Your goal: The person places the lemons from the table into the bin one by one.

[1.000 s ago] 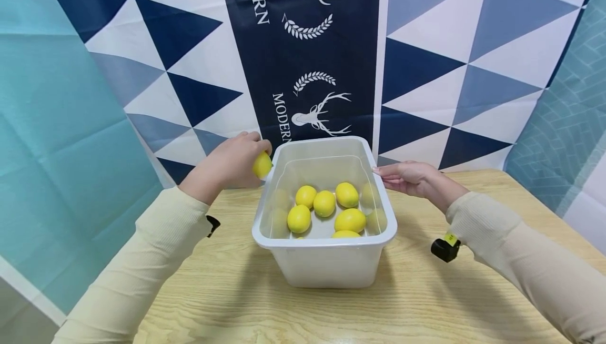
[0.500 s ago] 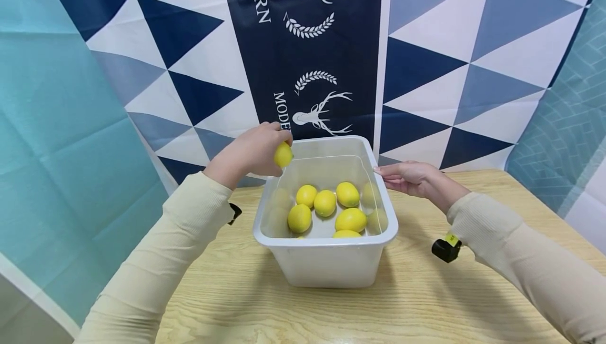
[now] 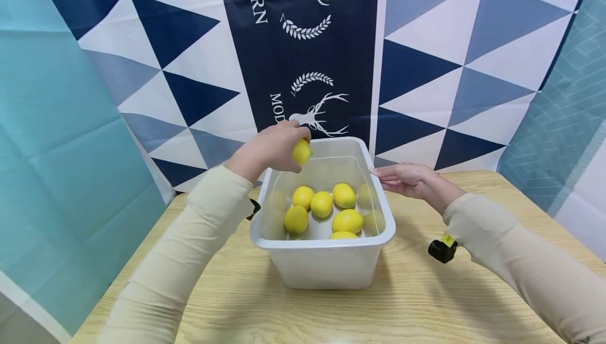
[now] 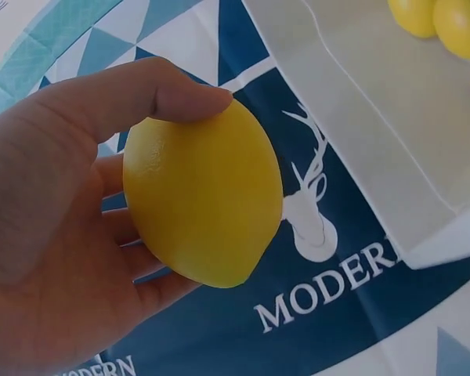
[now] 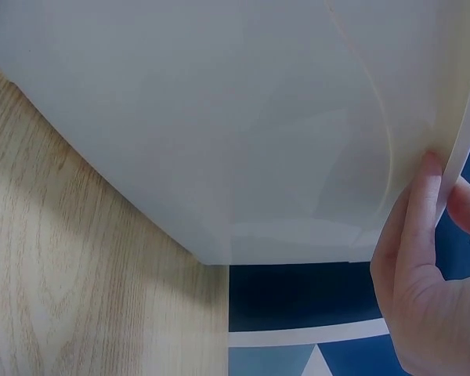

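Note:
My left hand point(image 3: 279, 147) holds a yellow lemon point(image 3: 301, 152) above the back left rim of a white plastic bin point(image 3: 326, 267). In the left wrist view, the thumb lies across the top of this lemon point(image 4: 207, 196), with the other fingers behind it. Several more lemons point(image 3: 321, 204) lie on the bin's floor; the front wall partly hides the nearest. At the bin's right side, my right hand point(image 3: 409, 178) pinches the rim. The right wrist view has its fingers point(image 5: 423, 207) against the outer wall below the rim and the thumb on the rim's other side.
The bin stands on a wooden table point(image 3: 402, 291). A patterned cloth backdrop point(image 3: 421, 70) hangs right behind it, and a teal cloth point(image 3: 71, 149) hangs at the left. A small black device point(image 3: 442, 250) is at the right wrist.
My left hand has carried its lemon rightward from outside the bin's left rim to over its back left part. The right hand has stayed at the rim.

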The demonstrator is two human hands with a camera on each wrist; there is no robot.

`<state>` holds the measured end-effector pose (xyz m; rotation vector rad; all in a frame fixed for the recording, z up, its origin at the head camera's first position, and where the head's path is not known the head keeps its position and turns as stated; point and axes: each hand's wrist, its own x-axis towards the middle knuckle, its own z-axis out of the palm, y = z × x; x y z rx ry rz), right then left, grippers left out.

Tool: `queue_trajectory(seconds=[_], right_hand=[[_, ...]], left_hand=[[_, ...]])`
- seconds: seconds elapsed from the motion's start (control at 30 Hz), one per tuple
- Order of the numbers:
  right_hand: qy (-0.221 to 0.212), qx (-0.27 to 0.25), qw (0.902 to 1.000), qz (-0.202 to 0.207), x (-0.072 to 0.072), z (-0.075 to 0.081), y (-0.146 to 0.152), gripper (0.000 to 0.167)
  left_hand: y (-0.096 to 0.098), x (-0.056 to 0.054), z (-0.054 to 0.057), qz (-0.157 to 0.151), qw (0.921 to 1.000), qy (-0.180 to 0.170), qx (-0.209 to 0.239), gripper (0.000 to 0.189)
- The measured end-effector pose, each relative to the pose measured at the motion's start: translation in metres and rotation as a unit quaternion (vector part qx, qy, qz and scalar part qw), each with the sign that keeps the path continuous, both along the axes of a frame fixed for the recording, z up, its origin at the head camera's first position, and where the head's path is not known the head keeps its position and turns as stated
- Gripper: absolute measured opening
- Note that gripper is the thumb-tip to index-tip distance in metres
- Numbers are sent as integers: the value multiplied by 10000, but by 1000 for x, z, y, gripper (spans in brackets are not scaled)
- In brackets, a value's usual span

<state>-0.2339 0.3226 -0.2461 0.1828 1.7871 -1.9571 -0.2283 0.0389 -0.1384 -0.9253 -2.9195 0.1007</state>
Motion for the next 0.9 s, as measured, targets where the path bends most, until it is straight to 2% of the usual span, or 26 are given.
queue_trajectory(seconds=[0.23, 0.47, 0.77, 0.9], right_hand=[[3, -32, 10000, -13, 0, 1, -2, 20], [-39, -145, 9999, 11, 1, 0, -3, 20], [-122, -274, 9995, 80, 0, 2, -8, 18], [-117, -306, 9995, 33, -2, 2, -7, 17]], left_hand=[[9, -7, -9, -81, 9997, -151, 172, 51], [14, -11, -18, -44, 9989, -447, 97, 51], [-4, -5, -11, -21, 9997, -236, 45, 49], [-19, -2, -8, -152, 9996, 28, 253, 46]])
